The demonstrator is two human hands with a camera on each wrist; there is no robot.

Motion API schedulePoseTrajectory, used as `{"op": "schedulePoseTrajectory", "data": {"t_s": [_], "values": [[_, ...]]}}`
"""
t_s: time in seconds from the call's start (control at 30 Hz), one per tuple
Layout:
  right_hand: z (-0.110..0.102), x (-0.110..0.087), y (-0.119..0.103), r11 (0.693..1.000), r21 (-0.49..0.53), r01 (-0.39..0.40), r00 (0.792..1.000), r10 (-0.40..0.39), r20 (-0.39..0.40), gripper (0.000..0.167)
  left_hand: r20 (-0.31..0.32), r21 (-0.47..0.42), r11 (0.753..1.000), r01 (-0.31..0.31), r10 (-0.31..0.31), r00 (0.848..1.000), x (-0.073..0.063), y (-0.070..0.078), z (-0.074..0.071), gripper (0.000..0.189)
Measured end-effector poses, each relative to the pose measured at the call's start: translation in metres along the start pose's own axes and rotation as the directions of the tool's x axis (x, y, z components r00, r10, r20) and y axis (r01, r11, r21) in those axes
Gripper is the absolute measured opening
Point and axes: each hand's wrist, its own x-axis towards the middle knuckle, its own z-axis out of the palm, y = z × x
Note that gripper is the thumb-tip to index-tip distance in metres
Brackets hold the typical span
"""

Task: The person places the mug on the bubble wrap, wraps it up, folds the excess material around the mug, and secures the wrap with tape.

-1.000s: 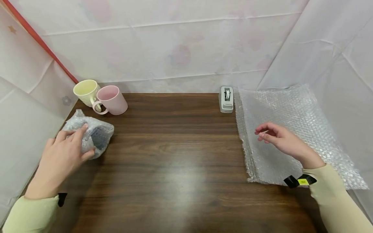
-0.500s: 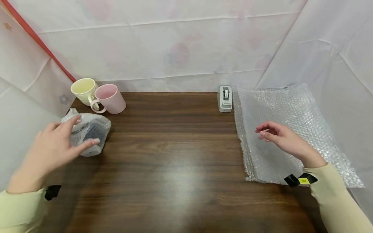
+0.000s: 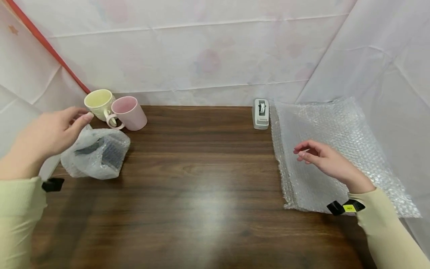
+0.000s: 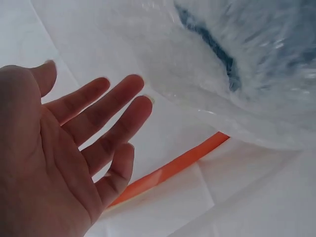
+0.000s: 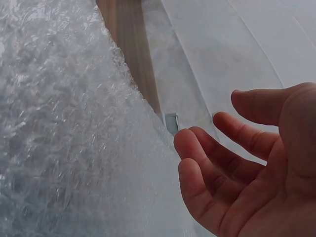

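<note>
My left hand (image 3: 55,132) hovers at the left, over the edge of a bubble-wrapped bundle (image 3: 90,164) and beside a yellow mug (image 3: 99,101). Its fingers are loosely bent and spread, holding nothing, as the left wrist view also shows. Something dark blue shows through the wrap (image 4: 276,54); its kind is hidden. A pink mug (image 3: 133,117) stands against the yellow one, their handles close together. On the right, my right hand (image 3: 330,162) is held over flat bubble wrap sheets (image 3: 339,123), fingers relaxed and empty.
A white tape dispenser (image 3: 261,116) stands at the back of the brown wooden table (image 3: 201,179), just left of the sheets. White patterned cloth (image 3: 201,48) walls the back and sides. A red strip (image 3: 47,45) runs down the left corner.
My left hand has lifted off the wrapped bundle, drawn left, then gone forward toward the yellow mug. The bundle stays behind on the table. My right hand has hardly moved.
</note>
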Motion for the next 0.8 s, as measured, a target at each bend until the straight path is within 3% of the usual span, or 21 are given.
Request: {"op": "schedulePoseTrajectory", "data": {"t_s": [0.2, 0.27, 0.43, 0.67, 0.73, 0.8], "values": [[0.0, 0.004, -0.002, 1.0, 0.003, 0.014, 1.0, -0.014, 0.004, 0.025, 0.082, -0.045, 0.999, -0.021, 0.025, 0.996, 0.052, -0.006, -0.006, 0.051], [0.001, 0.005, -0.003, 1.0, 0.005, 0.018, 1.0, -0.018, 0.007, 0.024, 0.138, -0.047, 0.999, -0.027, 0.033, 0.99, 0.069, -0.004, -0.006, 0.052], [0.001, 0.006, -0.002, 1.0, 0.018, 0.023, 1.0, -0.023, 0.012, 0.023, 0.323, 0.007, 1.0, -0.026, 0.022, 0.946, 0.102, 0.005, -0.002, 0.066], [0.001, 0.005, -0.001, 1.0, 0.017, 0.022, 1.0, -0.022, 0.006, 0.023, 0.489, 0.034, 0.999, 0.023, -0.037, 0.872, 0.119, 0.02, 0.0, 0.096], [0.001, 0.005, -0.001, 1.0, 0.017, 0.024, 1.0, -0.024, 0.004, 0.023, 0.515, 0.039, 0.998, 0.04, -0.054, 0.855, 0.12, 0.025, 0.0, 0.099], [0.001, 0.005, -0.001, 1.0, 0.015, 0.027, 1.0, -0.027, 0.003, 0.023, 0.522, 0.063, 0.996, 0.057, -0.081, 0.849, 0.12, 0.029, 0.001, 0.1]]}}
